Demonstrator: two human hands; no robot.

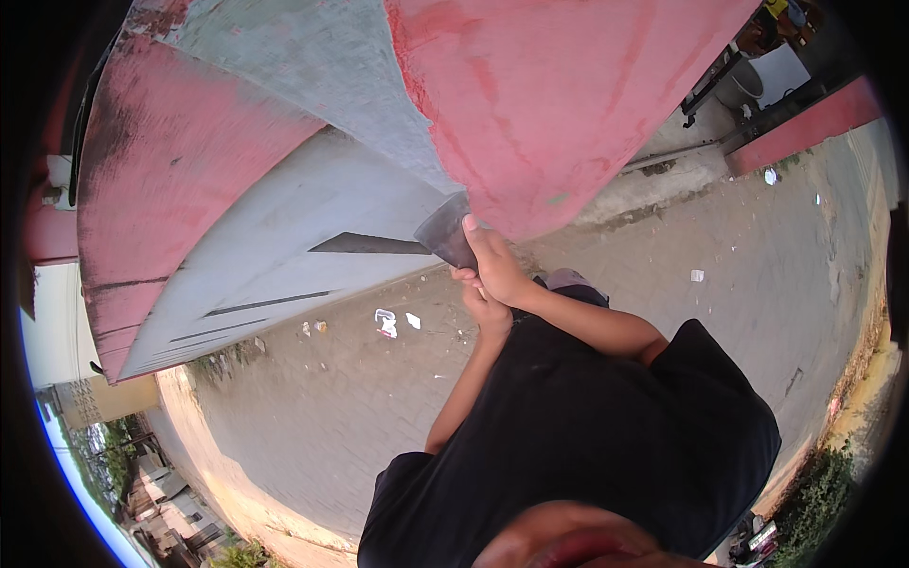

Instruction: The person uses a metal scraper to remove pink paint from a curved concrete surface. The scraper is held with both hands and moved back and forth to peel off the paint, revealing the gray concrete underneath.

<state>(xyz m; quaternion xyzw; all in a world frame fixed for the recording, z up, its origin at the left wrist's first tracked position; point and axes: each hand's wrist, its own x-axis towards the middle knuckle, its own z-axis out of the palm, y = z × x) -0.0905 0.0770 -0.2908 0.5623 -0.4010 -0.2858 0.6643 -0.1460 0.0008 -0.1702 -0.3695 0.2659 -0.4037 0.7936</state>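
My right hand (503,273) grips a dark flat scraper-like blade (449,231), its thumb lying on the near face. Just below it, my left hand (486,305) is raised against the right hand and the lower end of the blade; its fingers are partly hidden, so its grip is unclear. The blade's upper corner is at or close to the painted wall, where a grey-blue patch (298,78) meets a pink area (540,99) along a rough red edge. Contact cannot be told for certain.
A white wall section (270,234) with dark slots runs to the left. Paved ground (341,419) lies below, with white litter (385,323) near the wall's base. At upper right are a metal basin (740,84) and a low pink wall (802,128). Shrubs grow at lower right.
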